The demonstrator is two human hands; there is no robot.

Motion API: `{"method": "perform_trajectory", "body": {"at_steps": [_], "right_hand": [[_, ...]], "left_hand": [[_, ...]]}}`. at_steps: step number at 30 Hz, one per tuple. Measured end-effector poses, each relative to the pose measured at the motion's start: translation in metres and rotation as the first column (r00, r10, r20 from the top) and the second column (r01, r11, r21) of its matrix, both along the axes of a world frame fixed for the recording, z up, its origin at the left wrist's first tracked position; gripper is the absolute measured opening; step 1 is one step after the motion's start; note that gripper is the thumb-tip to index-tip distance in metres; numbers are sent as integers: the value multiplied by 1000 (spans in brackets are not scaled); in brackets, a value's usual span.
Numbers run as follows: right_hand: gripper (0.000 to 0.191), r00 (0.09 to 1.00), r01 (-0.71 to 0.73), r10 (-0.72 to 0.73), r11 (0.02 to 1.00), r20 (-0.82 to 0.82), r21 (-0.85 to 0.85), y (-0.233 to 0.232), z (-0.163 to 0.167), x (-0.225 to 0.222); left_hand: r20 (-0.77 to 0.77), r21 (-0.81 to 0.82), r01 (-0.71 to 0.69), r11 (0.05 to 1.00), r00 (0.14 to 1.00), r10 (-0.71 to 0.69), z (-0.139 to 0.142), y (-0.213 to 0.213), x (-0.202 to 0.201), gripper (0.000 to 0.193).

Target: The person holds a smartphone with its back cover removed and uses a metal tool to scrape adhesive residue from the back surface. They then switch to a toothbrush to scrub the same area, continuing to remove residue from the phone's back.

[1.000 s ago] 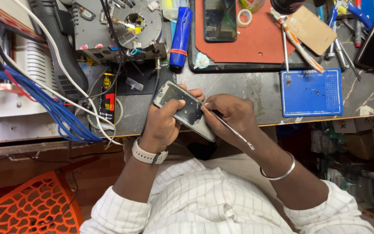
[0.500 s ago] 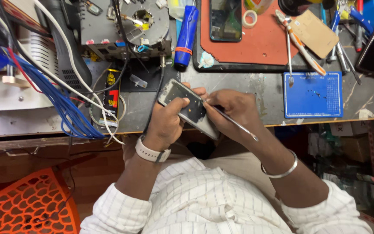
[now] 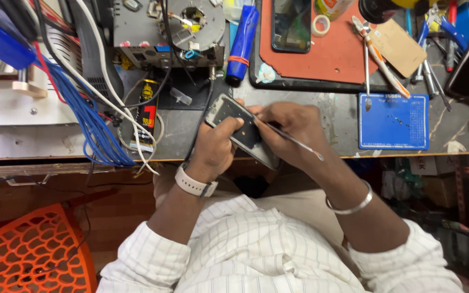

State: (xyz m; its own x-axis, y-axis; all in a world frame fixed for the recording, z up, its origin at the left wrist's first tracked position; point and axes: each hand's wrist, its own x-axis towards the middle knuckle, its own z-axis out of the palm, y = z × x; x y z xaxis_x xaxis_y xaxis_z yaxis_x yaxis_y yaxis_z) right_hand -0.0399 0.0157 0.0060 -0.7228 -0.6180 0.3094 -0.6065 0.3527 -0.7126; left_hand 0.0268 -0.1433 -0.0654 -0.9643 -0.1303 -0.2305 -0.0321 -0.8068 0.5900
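Phone frame [image 3: 241,130] unmoved — left hand [image 3: 213,149] grip clamped; right hand [image 3: 294,130] pinching tool [image 3: 294,142].

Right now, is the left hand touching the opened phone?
Touching. The head view shows the left hand wrapped around the opened phone from below, fingers on its edge, while the right hand holds a thin tool to it.

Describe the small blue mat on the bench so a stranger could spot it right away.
Start at the big red-orange work mat at the bench's far side. Just nearer than its right corner lies the blue mat, to the right of the right hand. It is the only flat blue rectangle there, smaller than the red one.
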Motion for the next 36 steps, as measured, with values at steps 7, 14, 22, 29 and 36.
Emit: {"method": "perform_trajectory", "body": {"at_steps": [7, 14, 22, 29, 36], "right_hand": [[8, 987, -101, 95, 994, -131, -41, -35, 5, -15], [10, 999, -21, 23, 999, -34, 42, -19, 10, -9], [11, 984, -135, 115, 980, -137, -146, -45, 2, -23], [9, 966, -161, 223, 914, 128, -374, -32, -19, -33], [16, 898, 209, -51, 923, 437, -322, 8, -35, -30]], "left_hand": [[-72, -40, -42, 998, 997, 39, -13, -2, 0, 29], [-45, -202, -69, 977, 997, 61, -9, -2, 1, 29], [-80, -51, 37, 998, 996, -41, -13, -9, 0, 32], [-72, -36, 113, 993, 991, -116, -11, -10, 1, 35], [-198, 163, 246, 956, 957, -213, 5, -23, 0, 43]]}}
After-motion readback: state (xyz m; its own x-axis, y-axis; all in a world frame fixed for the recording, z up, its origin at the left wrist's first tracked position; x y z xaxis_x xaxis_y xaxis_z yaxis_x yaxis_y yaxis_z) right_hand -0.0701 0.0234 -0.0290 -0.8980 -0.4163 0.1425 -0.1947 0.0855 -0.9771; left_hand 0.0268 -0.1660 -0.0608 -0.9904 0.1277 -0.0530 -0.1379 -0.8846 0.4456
